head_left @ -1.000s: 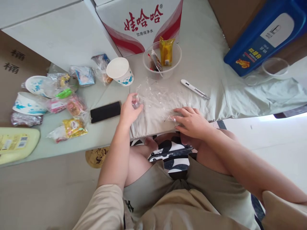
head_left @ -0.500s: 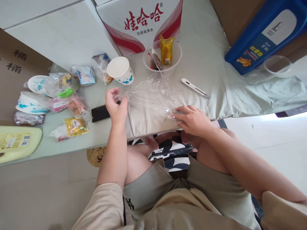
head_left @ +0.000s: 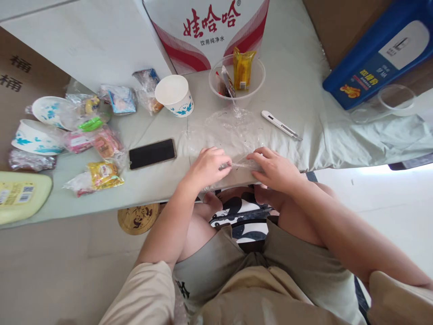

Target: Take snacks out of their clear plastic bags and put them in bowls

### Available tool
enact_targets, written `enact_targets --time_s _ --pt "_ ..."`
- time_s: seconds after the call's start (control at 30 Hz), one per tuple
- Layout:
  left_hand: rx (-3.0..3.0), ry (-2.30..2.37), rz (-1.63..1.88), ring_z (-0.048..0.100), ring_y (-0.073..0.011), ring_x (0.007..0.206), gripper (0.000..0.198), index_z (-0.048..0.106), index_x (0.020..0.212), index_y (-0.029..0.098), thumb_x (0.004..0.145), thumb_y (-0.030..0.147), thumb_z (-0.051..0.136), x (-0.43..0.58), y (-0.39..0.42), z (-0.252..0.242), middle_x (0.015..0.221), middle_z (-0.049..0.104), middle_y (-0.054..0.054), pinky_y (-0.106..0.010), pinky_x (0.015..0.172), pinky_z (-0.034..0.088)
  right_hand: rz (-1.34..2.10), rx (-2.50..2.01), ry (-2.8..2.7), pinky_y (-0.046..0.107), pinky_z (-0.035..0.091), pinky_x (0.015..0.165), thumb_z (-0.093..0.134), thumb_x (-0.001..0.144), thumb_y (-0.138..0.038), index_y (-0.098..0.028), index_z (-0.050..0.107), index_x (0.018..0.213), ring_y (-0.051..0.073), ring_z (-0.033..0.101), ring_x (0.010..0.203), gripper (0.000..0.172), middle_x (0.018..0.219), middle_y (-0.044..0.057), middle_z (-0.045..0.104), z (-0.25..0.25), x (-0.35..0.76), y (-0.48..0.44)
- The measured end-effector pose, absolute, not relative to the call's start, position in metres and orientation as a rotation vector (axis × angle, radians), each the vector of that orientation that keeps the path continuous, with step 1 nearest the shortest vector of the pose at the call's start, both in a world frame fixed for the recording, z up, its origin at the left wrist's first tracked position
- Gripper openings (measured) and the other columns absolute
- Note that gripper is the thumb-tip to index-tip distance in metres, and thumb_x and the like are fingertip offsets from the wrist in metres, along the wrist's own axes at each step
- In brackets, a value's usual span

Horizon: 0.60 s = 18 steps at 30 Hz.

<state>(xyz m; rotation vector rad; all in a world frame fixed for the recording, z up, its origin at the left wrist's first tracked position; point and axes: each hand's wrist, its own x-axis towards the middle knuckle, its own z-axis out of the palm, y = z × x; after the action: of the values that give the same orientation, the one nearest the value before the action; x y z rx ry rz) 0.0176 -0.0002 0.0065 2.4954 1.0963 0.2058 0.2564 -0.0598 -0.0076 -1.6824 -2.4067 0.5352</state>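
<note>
A clear, crinkled plastic bag (head_left: pixel 219 128) lies spread on the cloth-covered surface in front of me. My left hand (head_left: pixel 209 167) is closed on its near edge, with a bit of the film poking out of the curled fingers. My right hand (head_left: pixel 275 167) pinches the same edge a short way to the right, the thumb below and the fingers above. Beyond the bag stands a clear plastic bowl (head_left: pixel 216 92) holding a yellow snack packet (head_left: pixel 242 67) and other small packets. Right of the bag lies a white utility knife (head_left: pixel 279 124).
A black phone (head_left: pixel 152 153) and a white paper cup (head_left: pixel 175 97) are on the left. Farther left lie several wrapped snacks (head_left: pixel 106 176) and tipped paper cups (head_left: pixel 37 137). A printed carton (head_left: pixel 209 40) stands behind. A blue jug (head_left: pixel 368 63) and a clear cup (head_left: pixel 395 101) are at right.
My left hand has moved right and nearer to me, away from the phone, and has closed on the bag's edge. The bag's near side is now gathered between both hands.
</note>
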Motion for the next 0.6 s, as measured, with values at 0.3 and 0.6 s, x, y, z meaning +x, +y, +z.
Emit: enact_targets --time_s 0.3,0.6 --pt "2.162 1.099 0.674 0.066 -0.0217 0.111 0.018 0.059 0.068 0.019 0.081 0.026 0.068 -0.015 0.011 0.018 0.122 0.071 -0.007 -0.041 0.103 0.05 0.399 -1.483 -2.156 0.051 0.049 0.093 0.055 0.091 -0.025 -0.022 0.069 0.088 0.033 0.067 0.11 0.014 0.113 0.011 0.074 -0.01 0.267 -0.054" --pt "1.87 1.059 0.762 0.068 -0.0168 0.079 0.033 0.042 0.063 0.02 0.073 0.035 0.07 -0.022 0.022 0.009 0.085 0.073 -0.005 -0.034 0.077 0.055 0.859 -1.265 -1.335 0.042 0.057 0.088 0.068 0.088 -0.037 -0.027 0.061 0.091 0.022 0.073 0.093 0.013 0.086 0.0 0.071 -0.005 0.285 -0.054"
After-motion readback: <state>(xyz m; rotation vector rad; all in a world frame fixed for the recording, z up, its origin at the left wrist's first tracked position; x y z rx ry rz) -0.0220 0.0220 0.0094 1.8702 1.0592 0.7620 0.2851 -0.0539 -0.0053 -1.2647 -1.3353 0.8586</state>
